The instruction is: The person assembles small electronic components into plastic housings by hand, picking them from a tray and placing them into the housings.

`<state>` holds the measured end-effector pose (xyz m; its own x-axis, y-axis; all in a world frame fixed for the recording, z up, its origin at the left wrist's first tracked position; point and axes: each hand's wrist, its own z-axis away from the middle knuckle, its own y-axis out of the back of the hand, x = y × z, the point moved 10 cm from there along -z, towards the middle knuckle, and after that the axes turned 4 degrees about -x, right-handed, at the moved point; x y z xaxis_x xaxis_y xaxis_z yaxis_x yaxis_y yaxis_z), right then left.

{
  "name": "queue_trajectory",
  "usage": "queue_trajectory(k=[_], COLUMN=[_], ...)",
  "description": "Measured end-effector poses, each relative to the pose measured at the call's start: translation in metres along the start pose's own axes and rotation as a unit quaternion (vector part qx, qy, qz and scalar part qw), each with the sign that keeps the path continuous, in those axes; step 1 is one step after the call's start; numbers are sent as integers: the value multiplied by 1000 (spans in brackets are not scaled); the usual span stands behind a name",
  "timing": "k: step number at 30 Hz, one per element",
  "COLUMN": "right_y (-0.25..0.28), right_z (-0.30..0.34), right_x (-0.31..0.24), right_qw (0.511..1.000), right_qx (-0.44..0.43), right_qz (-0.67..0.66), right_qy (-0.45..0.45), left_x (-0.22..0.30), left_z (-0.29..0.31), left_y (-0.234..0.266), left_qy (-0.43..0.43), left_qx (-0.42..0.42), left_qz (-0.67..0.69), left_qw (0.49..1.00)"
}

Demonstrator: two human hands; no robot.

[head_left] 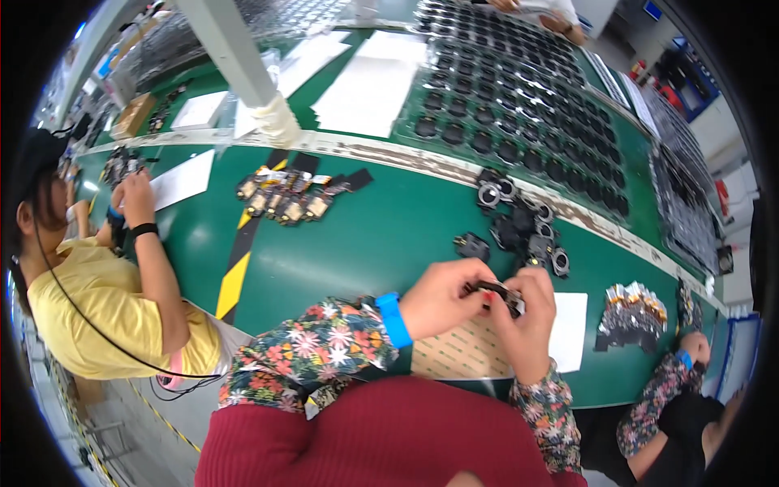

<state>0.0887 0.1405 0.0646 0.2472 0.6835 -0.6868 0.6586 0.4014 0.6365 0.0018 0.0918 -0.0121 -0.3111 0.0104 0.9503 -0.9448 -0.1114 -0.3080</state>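
Observation:
My left hand (442, 299), with a blue band at its wrist, and my right hand (529, 318) meet above the near part of the green table. Between them they pinch a small black part (497, 290) with a shiny silvery area; the fingers hide most of it. Right below the hands lies a tan sheet with green marks (458, 355), beside a white sheet (573, 329). Just beyond my fingers are a loose black part (471, 245) and a heap of black housings with silver rings (527, 223).
Clear trays (487, 122) of round black parts fill the far side behind a pale ledge (365, 152). Small modules with flat cables lie in piles, one left (288, 193), one right (631, 315). A person in yellow (105, 304) works at left; another's floral sleeve (653, 390) shows at right.

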Motion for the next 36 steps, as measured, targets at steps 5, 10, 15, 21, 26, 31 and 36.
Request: queue_trajectory(k=[5,10,15,21,26,31,36], right_y=[0,9,4,-2,-2,5,7], right_z=[3,7,7,8,8,10,6], right_x=[-1,-4,-2,3,-1,1,-2], right_qw=[999,999,1000,999,998,1000,1000], right_qx=[11,27,15,-27,-24,-3,4], right_qz=[48,28,10,-18,-29,-15,-20], right_qy=[22,10,16,-32,-41,-19,12], left_x=[0,28,67,121,128,122,127], left_z=[-4,-3,30,84,98,95,119], left_y=[7,46,142,151,157,180,210], left_qy=[9,-99,-114,-183,-163,-146,-106], left_qx=[10,77,283,393,424,432,463], left_qz=[-12,-17,-289,-650,-684,-685,-690], left_qw=[1000,992,908,625,571,568,546])
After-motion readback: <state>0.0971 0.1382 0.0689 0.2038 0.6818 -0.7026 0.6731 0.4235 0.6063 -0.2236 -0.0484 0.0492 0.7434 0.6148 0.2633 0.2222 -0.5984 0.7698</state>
